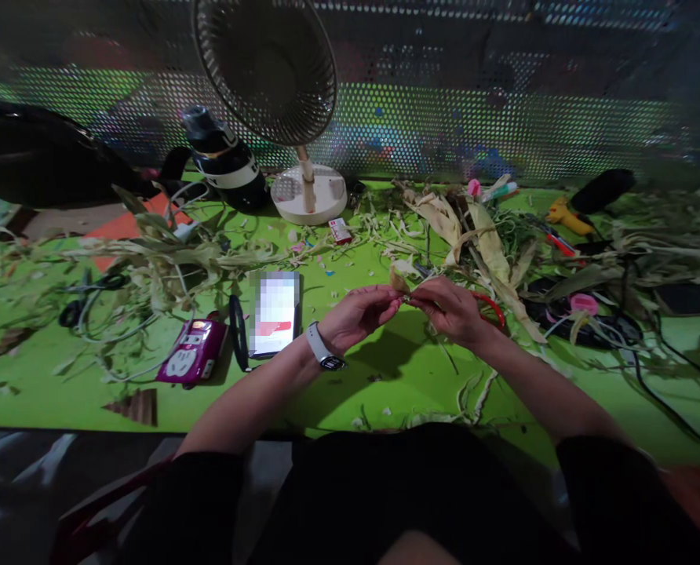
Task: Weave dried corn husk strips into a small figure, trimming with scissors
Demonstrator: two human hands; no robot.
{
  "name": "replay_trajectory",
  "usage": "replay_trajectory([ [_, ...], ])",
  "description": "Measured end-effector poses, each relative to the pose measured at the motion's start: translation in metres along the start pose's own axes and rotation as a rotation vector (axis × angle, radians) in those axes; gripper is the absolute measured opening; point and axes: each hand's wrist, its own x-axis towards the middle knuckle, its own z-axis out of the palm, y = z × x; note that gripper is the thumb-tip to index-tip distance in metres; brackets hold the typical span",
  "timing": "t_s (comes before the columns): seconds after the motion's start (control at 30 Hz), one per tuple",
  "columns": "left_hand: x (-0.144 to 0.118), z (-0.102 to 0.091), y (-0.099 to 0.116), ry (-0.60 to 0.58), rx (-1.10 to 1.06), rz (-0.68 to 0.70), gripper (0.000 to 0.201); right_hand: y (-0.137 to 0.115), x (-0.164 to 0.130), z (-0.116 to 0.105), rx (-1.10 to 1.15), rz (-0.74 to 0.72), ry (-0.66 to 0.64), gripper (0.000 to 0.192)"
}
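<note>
Over the green table, my left hand [359, 315] and my right hand [451, 311] meet fingertip to fingertip. Both are closed in a pinch on a small piece of dried corn husk [398, 280], whose pale tan end sticks up between them. Its lower part is hidden by my fingers. Just beyond my right hand lie long dried corn husks [491, 239]. Red curved handles [494, 309], perhaps of scissors, show beside my right wrist. A lit phone [275, 314] rests left of my left wrist, which wears a pale-strapped watch.
A fan [308, 196] and a black bottle [232, 173] stand at the back before a perforated metal screen. A purple packet [192, 351] lies front left. On the right are a yellow-and-black tool [570, 216], a pink clip-like piece [584, 304] and black cables. Husk scraps litter the green table [338, 400].
</note>
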Motion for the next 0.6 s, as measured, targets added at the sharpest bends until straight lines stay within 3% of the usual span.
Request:
replay_trajectory([
  [0.37,0.000,0.002,-0.001,-0.026,0.034,-0.028,0.019,0.008,-0.006,-0.002,-0.047,-0.024,-0.067,0.014],
  [0.6,-0.001,0.002,-0.003,-0.030,0.041,-0.039,0.021,0.000,-0.006,0.004,-0.115,0.011,0.027,0.009],
])
